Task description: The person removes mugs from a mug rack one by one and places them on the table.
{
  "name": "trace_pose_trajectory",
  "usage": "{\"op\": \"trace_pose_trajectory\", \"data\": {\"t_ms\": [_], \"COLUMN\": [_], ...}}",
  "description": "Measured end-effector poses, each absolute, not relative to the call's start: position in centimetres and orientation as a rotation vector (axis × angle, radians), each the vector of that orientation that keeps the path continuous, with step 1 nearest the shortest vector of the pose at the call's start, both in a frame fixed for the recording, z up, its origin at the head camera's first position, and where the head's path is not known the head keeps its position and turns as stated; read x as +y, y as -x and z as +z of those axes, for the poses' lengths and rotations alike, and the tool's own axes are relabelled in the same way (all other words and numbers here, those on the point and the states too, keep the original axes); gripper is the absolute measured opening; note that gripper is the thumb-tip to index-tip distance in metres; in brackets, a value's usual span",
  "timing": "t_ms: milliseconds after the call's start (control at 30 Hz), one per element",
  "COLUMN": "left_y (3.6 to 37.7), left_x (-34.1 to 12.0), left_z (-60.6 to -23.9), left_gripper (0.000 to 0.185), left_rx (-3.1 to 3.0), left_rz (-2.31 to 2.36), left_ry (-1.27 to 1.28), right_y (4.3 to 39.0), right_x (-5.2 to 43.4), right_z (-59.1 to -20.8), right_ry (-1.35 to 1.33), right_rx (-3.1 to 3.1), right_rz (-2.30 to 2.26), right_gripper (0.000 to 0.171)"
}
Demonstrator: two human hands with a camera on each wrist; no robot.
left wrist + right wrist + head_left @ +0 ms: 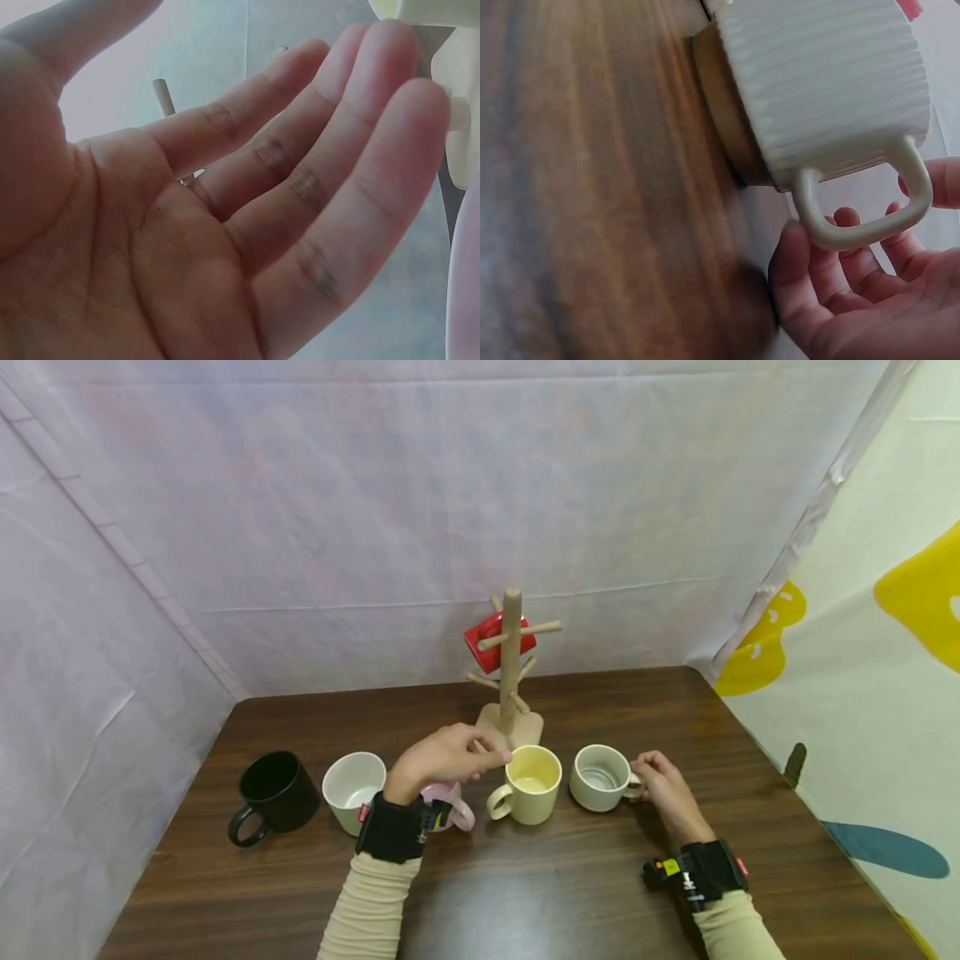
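In the head view my left hand (450, 753) reaches over the pink mug (442, 795), its fingertips near the rim of the yellow mug (536, 802). The left wrist view shows the palm of this left hand (225, 217) with loosely bent fingers and nothing held. My right hand (670, 793) is at the handle of the white ribbed mug (596, 792), which stands upright. Seen from the right wrist, the fingers (870, 277) curl around the handle of this mug (825, 82). The pink mug is partly hidden by my left wrist.
A wooden mug tree (510, 685) stands behind the yellow mug, with a red mug (480, 653) hanging on an upper peg. To the left are a black mug (288, 797) and a white mug (345, 806) on the dark wooden table (525, 893). Pale cloth walls (375, 527) stand behind.
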State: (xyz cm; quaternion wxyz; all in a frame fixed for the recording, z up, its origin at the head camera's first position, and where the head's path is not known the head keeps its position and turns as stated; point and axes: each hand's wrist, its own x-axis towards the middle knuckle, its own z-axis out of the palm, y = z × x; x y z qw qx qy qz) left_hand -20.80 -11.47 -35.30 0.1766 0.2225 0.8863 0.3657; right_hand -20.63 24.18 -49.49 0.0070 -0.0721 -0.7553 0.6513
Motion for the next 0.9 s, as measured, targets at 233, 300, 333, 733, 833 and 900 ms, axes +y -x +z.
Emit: {"op": "trace_pose_trajectory", "data": {"t_ms": [233, 300, 333, 733, 833, 900], "left_y": [20.7, 20.7, 20.7, 20.3, 20.3, 20.3], "left_x": [-11.7, -11.7, -11.8, -12.3, -12.5, -12.6], "left_z": [-35.4, -35.5, -35.5, -35.5, -35.6, -35.6], "left_gripper": [0.028, 0.029, 0.03, 0.032, 0.033, 0.033], "left_rx": [2.517, 2.524, 2.527, 2.52, 2.519, 2.519], "left_rz": [1.039, 1.036, 1.035, 1.085, 1.091, 1.094], "left_ry": [-0.617, -0.601, -0.595, -0.545, -0.547, -0.553], "right_y": [21.0, 21.1, 21.2, 22.2, 22.5, 22.8], "right_x": [24.2, 24.2, 24.1, 23.1, 22.6, 22.2], "right_z": [-48.1, -47.6, -47.4, -44.9, -44.0, -43.4], "right_ry": [0.245, 0.232, 0.223, 0.077, -0.001, -0.056], "right_rx": [-2.505, -2.537, -2.544, -2.579, -2.608, -2.623], "right_rz": [1.8, 1.734, 1.719, 1.665, 1.631, 1.625], "right_gripper": [0.035, 0.039, 0.04, 0.036, 0.035, 0.034]}}
